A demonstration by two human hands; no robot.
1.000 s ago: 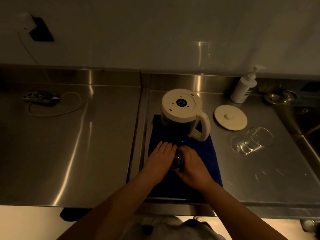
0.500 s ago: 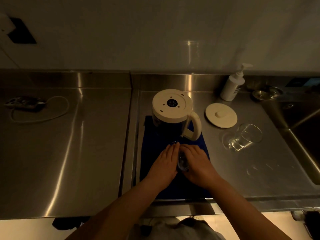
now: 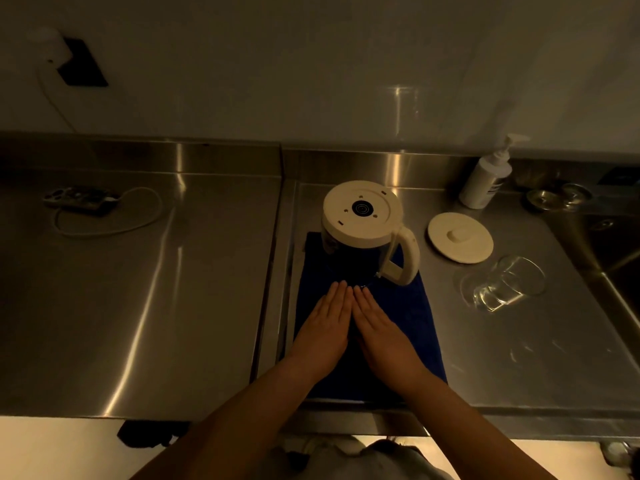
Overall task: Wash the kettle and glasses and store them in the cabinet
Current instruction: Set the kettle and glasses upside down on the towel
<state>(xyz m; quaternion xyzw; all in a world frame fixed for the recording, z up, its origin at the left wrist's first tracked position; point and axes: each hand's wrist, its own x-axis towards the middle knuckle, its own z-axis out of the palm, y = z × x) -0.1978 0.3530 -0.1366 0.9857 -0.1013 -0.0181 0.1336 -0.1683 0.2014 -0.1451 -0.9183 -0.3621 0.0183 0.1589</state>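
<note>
Cream glass kettle (image 3: 363, 233) stands inverted on blue towel (image 3: 408, 317); I see left hand (image 3: 323, 332) and right hand (image 3: 382, 336) flat, fingers extended, gripping nothing.

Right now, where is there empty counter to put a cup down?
The left counter is mostly bare, in front of the power strip and its cable. There is also room near the front edge, right of the blue towel. It is crowded around the kettle, lid and glass.

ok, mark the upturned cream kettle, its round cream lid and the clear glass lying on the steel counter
upturned cream kettle (image 3: 362, 211): head view, on its round base plate, facing up.
round cream lid (image 3: 460, 236): head view, beside its centre knob.
clear glass on its side (image 3: 506, 286): head view, on the side wall.
</note>
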